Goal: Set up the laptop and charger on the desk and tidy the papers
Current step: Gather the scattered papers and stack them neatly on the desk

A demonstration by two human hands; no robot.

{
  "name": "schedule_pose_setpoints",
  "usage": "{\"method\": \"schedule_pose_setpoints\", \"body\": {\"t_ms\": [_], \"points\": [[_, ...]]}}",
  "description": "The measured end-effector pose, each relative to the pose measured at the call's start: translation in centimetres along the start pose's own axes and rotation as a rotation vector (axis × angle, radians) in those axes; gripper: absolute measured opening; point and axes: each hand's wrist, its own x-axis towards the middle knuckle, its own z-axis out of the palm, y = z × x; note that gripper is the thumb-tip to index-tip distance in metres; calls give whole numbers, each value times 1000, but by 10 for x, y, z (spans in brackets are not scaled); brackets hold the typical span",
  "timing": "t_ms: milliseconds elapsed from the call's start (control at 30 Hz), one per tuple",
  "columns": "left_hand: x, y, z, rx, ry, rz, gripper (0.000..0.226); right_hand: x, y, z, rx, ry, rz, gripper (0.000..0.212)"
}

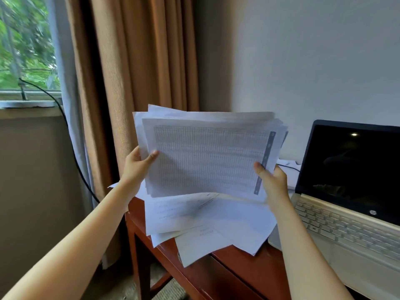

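A stack of papers point(207, 156), its top sheet printed with a fine grid, is held up above the desk. My left hand point(136, 163) grips its left edge, thumb on the front. My right hand point(272, 180) grips its right edge the same way. Several loose sheets point(207, 221) lie spread on the red-brown wooden desk point(238, 271) below, some hanging over its front edge. An open laptop point(346, 191) with a dark screen and pale keyboard stands on the desk's right. A thin black cable point(289, 167) runs behind the papers towards the laptop.
Brown curtains point(138, 61) hang left of the desk. A window point(26, 46) is at far left, with a black cable point(71, 144) trailing down from its sill. A pale wall stands behind the desk. Carpeted floor shows under the desk.
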Motion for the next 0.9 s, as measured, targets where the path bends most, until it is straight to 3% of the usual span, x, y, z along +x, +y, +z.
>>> {"method": "schedule_pose_setpoints", "body": {"t_ms": [167, 267, 367, 467, 600, 733, 833, 900], "points": [[1, 2, 2, 33, -30, 39, 66, 1, -3, 2, 14, -71, -61, 40], [2, 8, 5, 37, -59, 22, 82, 1, -4, 9, -20, -113, -78, 49], [5, 9, 3, 47, -37, 34, 73, 4, -3, 6, 9, -30, -75, 47], [5, 4, 3, 88, -50, 49, 48, 1, -1, 6, -16, -100, -78, 35], [3, 7, 12, 64, 9, 104, 21, 1, -9, 10, 0, -35, -132, 32], [7, 17, 14, 58, -24, 140, 23, 3, -12, 7, 42, -53, -108, 26], [9, 6, 10, 82, -75, 80, 41, 2, -5, 1, -14, -94, -23, 36], [5, -4, 8, 117, -101, 53, 41, 0, -2, 0, -51, -144, 27, 38]]}}
